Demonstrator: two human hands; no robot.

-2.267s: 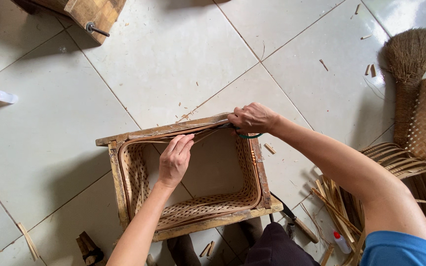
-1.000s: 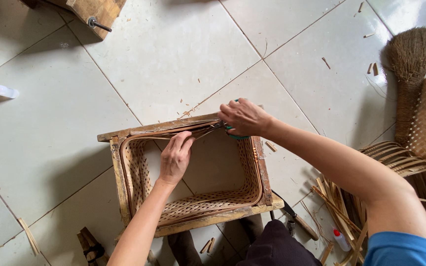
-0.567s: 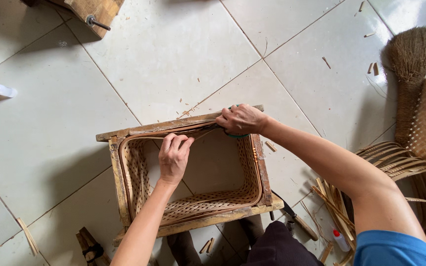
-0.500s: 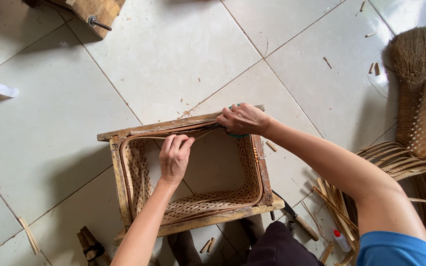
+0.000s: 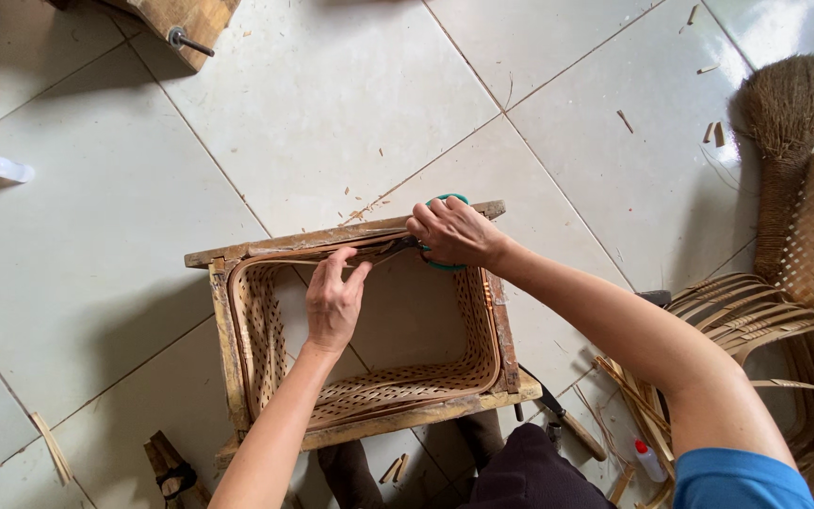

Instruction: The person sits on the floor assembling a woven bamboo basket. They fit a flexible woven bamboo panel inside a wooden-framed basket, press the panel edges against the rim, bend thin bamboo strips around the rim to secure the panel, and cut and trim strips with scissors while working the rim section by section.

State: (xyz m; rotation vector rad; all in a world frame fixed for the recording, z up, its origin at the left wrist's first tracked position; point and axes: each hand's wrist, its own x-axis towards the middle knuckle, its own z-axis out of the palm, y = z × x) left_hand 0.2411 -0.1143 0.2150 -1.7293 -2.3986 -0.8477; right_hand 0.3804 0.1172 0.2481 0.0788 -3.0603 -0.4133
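**Scissors at the far rim of the woven basket**

A woven basket (image 5: 266,330) sits inside a rectangular wooden frame (image 5: 237,256) on the tiled floor (image 5: 332,94), its long axis running left to right across the view. Everything here is placed from that frame.

At the frame's far rail, the right hand (image 5: 452,231) is closed around a pair of green-handled scissors (image 5: 437,201); the fingers are curled through and over the handles, so the blades are mostly hidden. What shows of them points leftward along the rail, towards the other hand, with the long axis lying nearly parallel to the far rim.

The left hand (image 5: 333,300) rests just inside the far rail, left of the scissors, fingers together and pressing a thin cane strip (image 5: 284,256) against the rim. The scissor tips appear to meet the strip just beside those fingertips; whether the blades are open cannot be told.

The right hand is the one on the scissors; the left only steadies the strip.

Right of the frame lie a hand broom (image 5: 784,123) and loose cane strips (image 5: 756,320). Far left of the frame lies a small glue bottle (image 5: 2,168).
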